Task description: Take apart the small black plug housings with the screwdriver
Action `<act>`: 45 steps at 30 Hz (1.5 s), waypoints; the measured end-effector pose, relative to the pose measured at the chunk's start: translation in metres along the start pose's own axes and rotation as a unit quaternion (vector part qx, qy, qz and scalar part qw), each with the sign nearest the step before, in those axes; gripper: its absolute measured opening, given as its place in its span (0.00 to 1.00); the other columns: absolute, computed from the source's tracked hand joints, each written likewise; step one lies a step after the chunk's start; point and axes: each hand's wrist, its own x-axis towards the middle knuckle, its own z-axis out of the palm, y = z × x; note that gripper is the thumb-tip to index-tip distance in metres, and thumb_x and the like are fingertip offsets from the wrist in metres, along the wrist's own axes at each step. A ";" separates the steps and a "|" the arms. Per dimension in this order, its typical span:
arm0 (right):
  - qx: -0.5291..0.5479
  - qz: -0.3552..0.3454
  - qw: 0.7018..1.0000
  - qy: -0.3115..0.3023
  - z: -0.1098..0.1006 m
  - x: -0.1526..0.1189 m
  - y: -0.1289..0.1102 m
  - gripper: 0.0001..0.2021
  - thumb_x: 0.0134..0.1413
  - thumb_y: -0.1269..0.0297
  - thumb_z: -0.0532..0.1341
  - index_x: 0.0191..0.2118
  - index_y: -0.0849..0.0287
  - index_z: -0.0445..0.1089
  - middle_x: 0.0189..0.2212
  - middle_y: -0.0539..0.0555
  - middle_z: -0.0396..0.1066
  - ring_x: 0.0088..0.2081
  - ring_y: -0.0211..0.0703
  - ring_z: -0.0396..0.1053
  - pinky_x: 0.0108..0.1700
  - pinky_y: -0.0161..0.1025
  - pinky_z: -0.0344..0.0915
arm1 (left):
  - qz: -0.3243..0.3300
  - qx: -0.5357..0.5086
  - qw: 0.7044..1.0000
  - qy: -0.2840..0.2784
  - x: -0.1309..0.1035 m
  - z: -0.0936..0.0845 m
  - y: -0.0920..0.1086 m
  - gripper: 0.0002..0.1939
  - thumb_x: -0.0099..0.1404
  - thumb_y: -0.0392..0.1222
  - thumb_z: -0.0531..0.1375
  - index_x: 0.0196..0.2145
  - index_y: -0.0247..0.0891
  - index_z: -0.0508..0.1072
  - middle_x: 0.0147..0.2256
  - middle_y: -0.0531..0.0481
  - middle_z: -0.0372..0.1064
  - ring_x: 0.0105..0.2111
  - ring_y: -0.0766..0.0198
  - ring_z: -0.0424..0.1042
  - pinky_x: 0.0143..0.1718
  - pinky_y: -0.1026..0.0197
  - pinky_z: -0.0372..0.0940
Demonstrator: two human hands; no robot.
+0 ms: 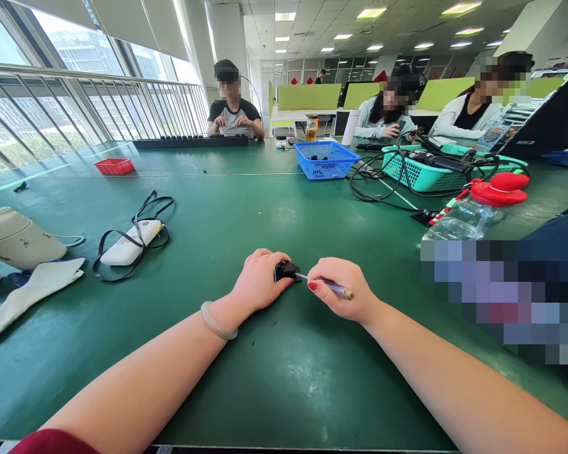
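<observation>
My left hand point(261, 279), with a pale bangle on its wrist, grips a small black part point(288, 272) against the green table point(284, 378). The part lies between thumb and fingers, which cover some of it. Just to the right, my right hand point(339, 287) is closed round a slim screwdriver-like tool point(334, 288). Its thin metal tip points left and reaches the right side of the black part. Whether the tip sits in the part or only touches it is too small to tell.
Ahead stand a blue basket point(326, 160), a teal basket point(430, 173) with cables and a red tray point(115, 166). A red-capped bottle point(473, 211) is right; a white device point(131, 243) with a strap lies left. Several people sit beyond.
</observation>
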 end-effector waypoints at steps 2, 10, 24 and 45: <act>-0.044 -0.051 0.998 -0.019 0.001 -0.001 0.000 0.20 0.67 0.54 0.53 0.25 0.56 0.69 0.19 0.48 0.62 0.23 0.36 0.58 0.28 0.36 0.55 | -0.002 0.000 1.000 -0.002 0.000 0.000 0.000 0.14 0.60 0.43 0.64 0.45 0.44 0.74 0.45 0.48 0.77 0.54 0.50 0.66 0.58 0.44 0.62; -0.127 -0.147 0.980 -0.034 0.004 -0.003 -0.002 0.20 0.68 0.55 0.53 0.26 0.56 0.71 0.20 0.49 0.60 0.24 0.39 0.53 0.29 0.38 0.51 | 0.005 -0.014 1.000 -0.004 0.001 0.002 -0.003 0.14 0.61 0.42 0.64 0.46 0.43 0.74 0.46 0.49 0.77 0.51 0.51 0.68 0.57 0.46 0.63; -0.162 -0.158 0.974 0.006 0.003 -0.003 -0.006 0.17 0.66 0.59 0.56 0.26 0.55 0.72 0.19 0.50 0.62 0.24 0.39 0.55 0.29 0.39 0.52 | 0.014 -0.022 1.000 -0.002 0.002 0.002 -0.004 0.15 0.61 0.42 0.63 0.47 0.42 0.74 0.46 0.48 0.76 0.51 0.51 0.69 0.56 0.47 0.64; 0.108 0.240 0.952 0.156 0.001 0.005 0.000 0.25 0.52 0.39 0.64 0.20 0.55 0.64 0.15 0.45 0.57 0.19 0.34 0.52 0.22 0.36 0.51 | 0.046 -0.024 0.998 -0.040 0.000 0.001 -0.003 0.18 0.61 0.43 0.65 0.49 0.44 0.72 0.48 0.48 0.76 0.55 0.49 0.66 0.58 0.45 0.63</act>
